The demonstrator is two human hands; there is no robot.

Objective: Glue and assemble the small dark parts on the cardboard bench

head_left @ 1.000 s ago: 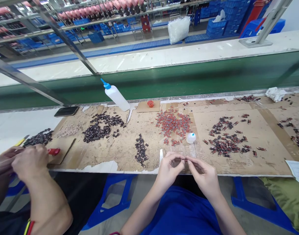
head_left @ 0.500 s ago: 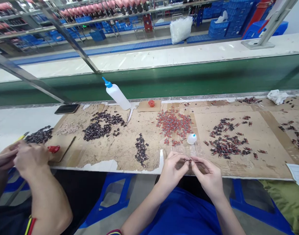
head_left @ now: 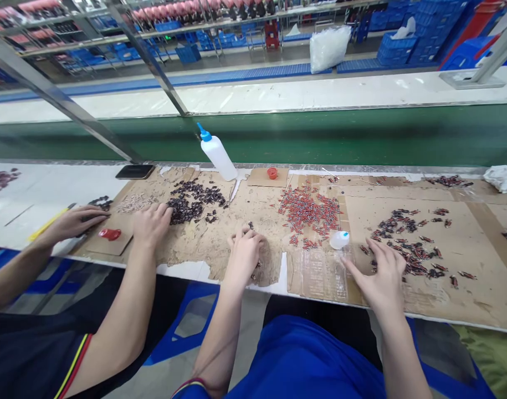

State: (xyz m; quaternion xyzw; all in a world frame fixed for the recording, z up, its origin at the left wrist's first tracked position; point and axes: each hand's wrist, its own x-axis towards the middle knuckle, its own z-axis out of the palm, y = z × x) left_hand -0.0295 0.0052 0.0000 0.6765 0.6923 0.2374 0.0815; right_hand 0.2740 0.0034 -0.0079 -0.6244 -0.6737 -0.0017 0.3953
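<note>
My left hand rests with its fingers curled down on a small heap of dark parts near the bench's front edge; what the fingers pinch is hidden. My right hand lies flat with fingers spread, its tips at the near edge of a scatter of dark-and-red parts. Between my hands stands a small white bottle with a blue tip, just below a pile of red parts. All of it lies on worn cardboard sheets.
A co-worker at my left has one hand near a yellow pencil and the other beside a dark pile; a red cap lies between them. A squeeze bottle, orange cap, phone and white rag line the green conveyor.
My hands were together at the bench edge working on one small part; they have parted, the left onto the small dark heap, the right towards the dark-and-red scatter. The co-worker's hands moved onto the bench.
</note>
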